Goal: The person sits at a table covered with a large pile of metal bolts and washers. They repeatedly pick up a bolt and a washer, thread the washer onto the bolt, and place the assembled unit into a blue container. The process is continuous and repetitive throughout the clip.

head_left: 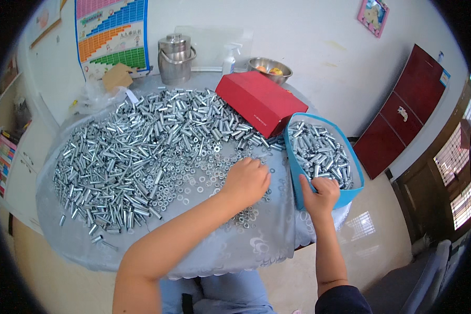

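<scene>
My left hand (248, 180) is closed over the tabletop, its fingers curled down and away from me; whatever they hold is hidden. Around it lie loose metal washers and nuts (201, 180). Beyond and to the left spreads a wide heap of silvery metal sleeves (115, 162). At the right end of the table stands a light-blue fabric bin (354, 152), with more metal sleeves (319, 149) inside. My right hand (321, 194) grips the bin's near rim, fingers folded and thumb along the edge.
A red box (264, 99) lies tilted behind the bin, against the heap. Along the back are a steel lidded pail (175, 60), a spray bottle (229, 59), a metal bowl (272, 68) of fruit and a plastic bag (94, 97). A grey cloth (214, 256) covers the table.
</scene>
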A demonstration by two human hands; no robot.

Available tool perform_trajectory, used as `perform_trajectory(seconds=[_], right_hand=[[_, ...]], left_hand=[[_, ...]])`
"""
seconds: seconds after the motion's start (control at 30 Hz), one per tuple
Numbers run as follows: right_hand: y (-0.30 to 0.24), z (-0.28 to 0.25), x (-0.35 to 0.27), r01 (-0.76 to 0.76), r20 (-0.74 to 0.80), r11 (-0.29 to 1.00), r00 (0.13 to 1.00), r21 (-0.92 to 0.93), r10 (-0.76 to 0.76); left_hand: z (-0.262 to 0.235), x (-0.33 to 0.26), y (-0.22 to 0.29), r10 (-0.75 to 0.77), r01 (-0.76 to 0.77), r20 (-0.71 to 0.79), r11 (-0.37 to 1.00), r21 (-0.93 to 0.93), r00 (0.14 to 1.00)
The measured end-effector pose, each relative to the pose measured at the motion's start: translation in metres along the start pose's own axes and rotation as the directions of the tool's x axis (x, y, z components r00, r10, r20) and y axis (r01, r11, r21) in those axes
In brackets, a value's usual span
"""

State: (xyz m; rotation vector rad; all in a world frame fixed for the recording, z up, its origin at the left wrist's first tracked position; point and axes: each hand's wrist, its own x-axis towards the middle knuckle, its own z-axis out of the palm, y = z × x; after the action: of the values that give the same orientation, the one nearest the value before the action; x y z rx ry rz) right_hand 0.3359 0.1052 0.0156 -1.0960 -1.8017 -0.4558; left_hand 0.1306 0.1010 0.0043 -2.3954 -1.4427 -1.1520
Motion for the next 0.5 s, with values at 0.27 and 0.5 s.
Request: perform_trajectory(seconds=[0.27,0.5], right_hand=[[0.011,0.001,0.002,-0.091,0.009,0.991,0.996,0.094,0.091],[0.012,-0.001,0.007,-0.131,-0.002,0.988,0.991,0.081,0.132]], left_hand=[[0.065,0.036,-0.021,-0.165,0.156,0.144,0.985,0.076,0.976],[0.109,0.07,-0.037,-0.023,0.023,-0.002,0.986,0.165,1.0]])
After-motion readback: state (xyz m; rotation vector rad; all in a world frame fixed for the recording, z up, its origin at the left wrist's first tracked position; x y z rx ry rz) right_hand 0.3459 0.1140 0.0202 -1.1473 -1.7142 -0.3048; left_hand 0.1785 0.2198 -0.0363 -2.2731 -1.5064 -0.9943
